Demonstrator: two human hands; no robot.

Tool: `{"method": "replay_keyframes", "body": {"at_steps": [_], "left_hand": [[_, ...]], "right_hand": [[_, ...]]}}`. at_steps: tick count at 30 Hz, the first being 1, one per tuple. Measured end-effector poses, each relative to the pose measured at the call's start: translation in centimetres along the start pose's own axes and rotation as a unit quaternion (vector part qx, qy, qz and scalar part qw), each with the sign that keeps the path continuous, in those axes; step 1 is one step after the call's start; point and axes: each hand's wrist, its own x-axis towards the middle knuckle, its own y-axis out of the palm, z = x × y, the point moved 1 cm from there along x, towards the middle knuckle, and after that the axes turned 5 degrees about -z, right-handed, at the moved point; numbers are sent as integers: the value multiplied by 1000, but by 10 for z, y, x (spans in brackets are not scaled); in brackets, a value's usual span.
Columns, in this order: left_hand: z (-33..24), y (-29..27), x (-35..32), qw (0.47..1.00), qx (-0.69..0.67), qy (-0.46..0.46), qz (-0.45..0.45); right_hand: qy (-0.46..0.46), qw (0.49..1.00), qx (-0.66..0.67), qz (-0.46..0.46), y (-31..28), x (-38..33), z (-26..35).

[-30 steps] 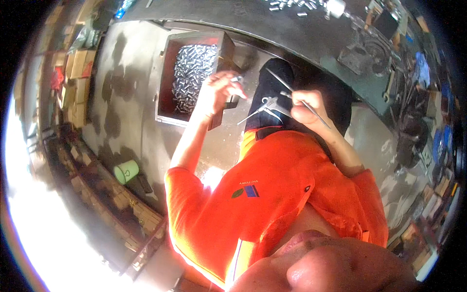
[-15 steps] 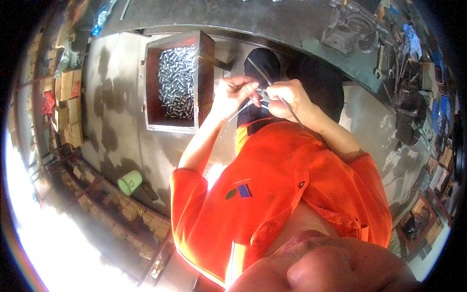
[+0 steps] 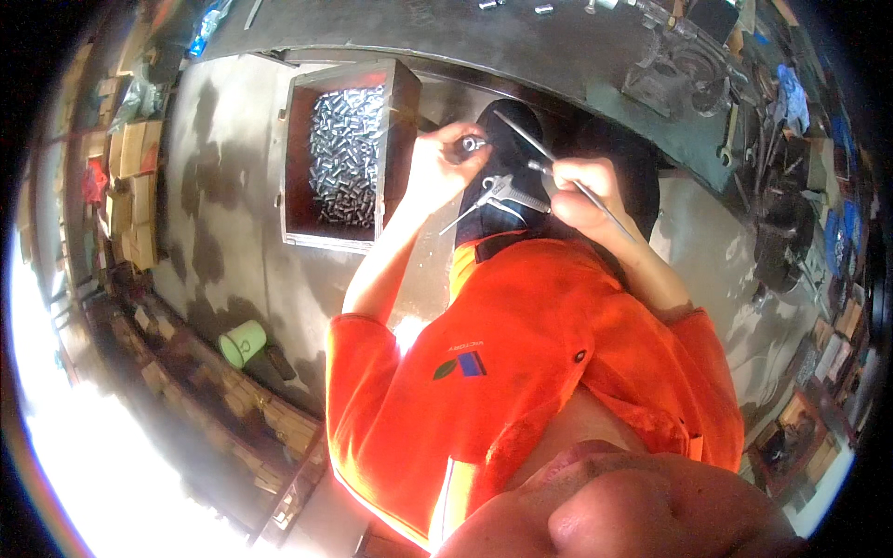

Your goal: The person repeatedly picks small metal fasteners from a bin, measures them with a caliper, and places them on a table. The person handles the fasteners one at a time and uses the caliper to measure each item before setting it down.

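Between the thumb and fingers of my left hand (image 3: 439, 166) is a small metal sleeve (image 3: 473, 143), its round open end facing up. My right hand (image 3: 588, 191) is closed round a thin metal rod (image 3: 523, 135), which slants out past both sides of the fist. Another small metal piece (image 3: 537, 166) shows at the right fingertips, against the rod; how it is held I cannot tell. A grey air blow gun (image 3: 507, 193) with a thin nozzle lies over my lap between the hands, its handle end close below my right hand.
Left of my left hand stands a wooden box (image 3: 398, 139) filled with many small metal sleeves (image 3: 346, 153). Ahead runs a dark metal workbench (image 3: 446, 42) with a greasy machine fixture (image 3: 674, 70) and a wrench (image 3: 728, 135). A pale green bucket (image 3: 244, 344) sits on the floor, near shelves of cardboard boxes (image 3: 139, 200).
My hands have moved apart. The left one now shows the sleeve's open end, and the right one has shifted right with the rod. The blow gun between them is more exposed.
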Motion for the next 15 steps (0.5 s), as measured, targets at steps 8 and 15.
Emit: {"method": "replay_keyframes", "body": {"at_steps": [8,15], "left_hand": [[4,-4,3,972,200,109,-55],[-4,5,1,946,217,236,-44]], "right_hand": [[-28,991,77,105,-7,-7,39],[21,994,29,107,10,0,16]]}}
